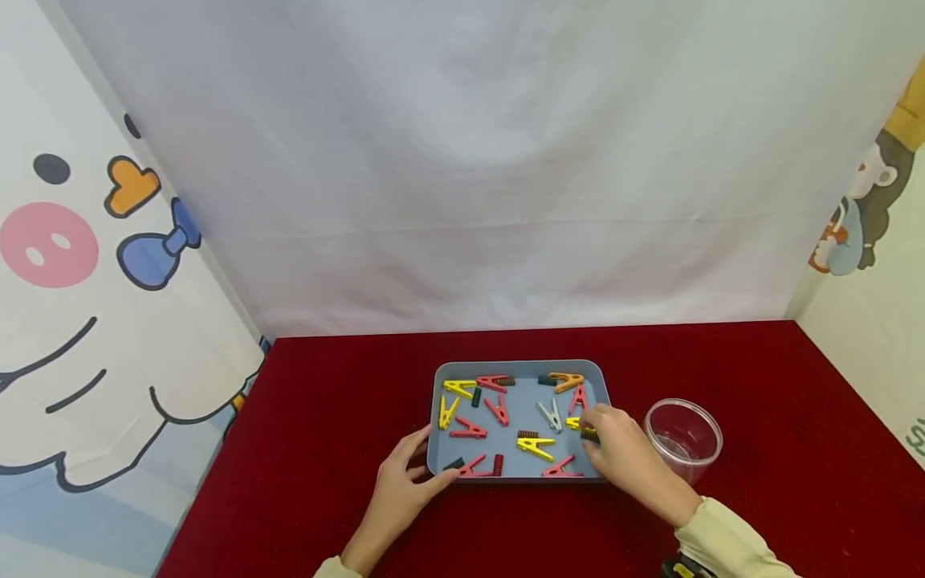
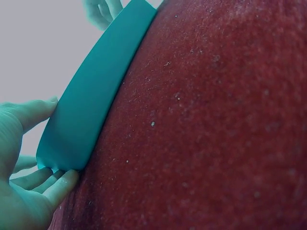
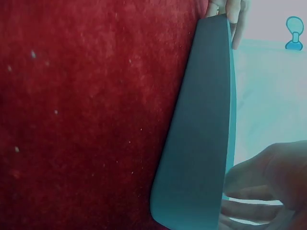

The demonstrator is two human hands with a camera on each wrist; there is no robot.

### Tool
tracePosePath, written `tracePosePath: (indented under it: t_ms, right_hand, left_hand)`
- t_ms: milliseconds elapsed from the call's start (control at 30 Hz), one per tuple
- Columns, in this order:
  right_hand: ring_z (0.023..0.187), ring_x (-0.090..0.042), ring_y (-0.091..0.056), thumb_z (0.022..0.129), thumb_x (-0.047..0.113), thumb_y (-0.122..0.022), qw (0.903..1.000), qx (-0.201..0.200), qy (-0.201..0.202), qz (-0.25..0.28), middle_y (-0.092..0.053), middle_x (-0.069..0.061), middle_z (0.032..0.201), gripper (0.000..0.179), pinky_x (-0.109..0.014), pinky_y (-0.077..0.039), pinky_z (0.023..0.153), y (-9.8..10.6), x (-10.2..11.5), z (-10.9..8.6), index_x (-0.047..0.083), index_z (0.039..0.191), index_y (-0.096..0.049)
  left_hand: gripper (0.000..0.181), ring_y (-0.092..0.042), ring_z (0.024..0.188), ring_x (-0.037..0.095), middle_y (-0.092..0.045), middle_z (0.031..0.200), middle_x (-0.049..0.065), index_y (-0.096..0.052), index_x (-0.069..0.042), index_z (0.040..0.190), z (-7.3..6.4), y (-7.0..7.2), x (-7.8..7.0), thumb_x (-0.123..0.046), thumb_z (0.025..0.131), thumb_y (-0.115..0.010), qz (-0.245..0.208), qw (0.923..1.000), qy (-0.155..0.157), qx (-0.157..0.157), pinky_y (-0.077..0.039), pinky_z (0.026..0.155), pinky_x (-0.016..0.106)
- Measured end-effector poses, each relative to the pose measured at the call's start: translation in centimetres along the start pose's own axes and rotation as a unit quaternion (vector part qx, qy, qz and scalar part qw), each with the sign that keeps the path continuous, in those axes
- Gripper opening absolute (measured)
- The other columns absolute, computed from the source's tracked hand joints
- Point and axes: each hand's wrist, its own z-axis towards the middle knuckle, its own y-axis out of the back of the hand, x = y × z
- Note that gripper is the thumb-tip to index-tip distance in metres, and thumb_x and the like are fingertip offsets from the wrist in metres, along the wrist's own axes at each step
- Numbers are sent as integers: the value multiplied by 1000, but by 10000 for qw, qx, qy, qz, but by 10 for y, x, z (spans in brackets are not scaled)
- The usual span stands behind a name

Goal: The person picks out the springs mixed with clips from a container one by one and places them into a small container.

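A shallow grey-blue tray (image 1: 499,480) lies on the table, holding several clothespins in red, yellow, orange and pale grey. Small dark, brown and red ridged pieces lie among them; their kind is too small to tell. My left hand (image 1: 402,482) grips the tray's near left corner, its thumb at the front rim and its fingers against the end wall, as the left wrist view shows. Over the tray's right end, my right hand (image 1: 625,451) reaches down with bent fingers beside a yellow clothespin (image 1: 572,423) and a dark ridged piece (image 1: 589,435). Its fingertips' contact is hidden.
A clear round plastic tub (image 1: 683,433) stands just right of the tray, close to my right forearm. Dark red cloth (image 1: 347,401) covers the table. A white curtain (image 1: 506,201) hangs behind, with printed cartoon panels on both sides.
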Motion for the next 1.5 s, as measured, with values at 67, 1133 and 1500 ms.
tracePosePath:
  t_ms: [67,1133,1500]
  right_hand:
    - [67,-12,-53,69,-6,-74,9998,86,-41,-157,-58,-2,76,16,-29,-48,59,-2,-1,2,4,79,-67]
    - [59,-16,-48,66,-14,-70,9875,1181,103,-1041,-54,-5,72,22,-32,-41,49,-1,1,15,3,79,-65]
    - [63,-15,-49,64,-22,-62,9928,997,538,-391,-53,-4,73,29,-28,-42,53,-8,-6,15,0,81,-68]
  left_hand:
    - [73,-52,116,27,-49,134,11,-46,-8,140,0,0,0,-26,77,-80,-12,10000,-38,-7,-52,79,27]
    - [73,-53,113,27,-50,131,11,-45,-9,140,2,0,2,-24,78,-80,-210,9997,99,64,-51,77,24]
    - [72,-52,114,27,-50,132,11,-46,-11,140,2,2,2,-24,78,-80,-163,9997,190,62,-51,78,24]
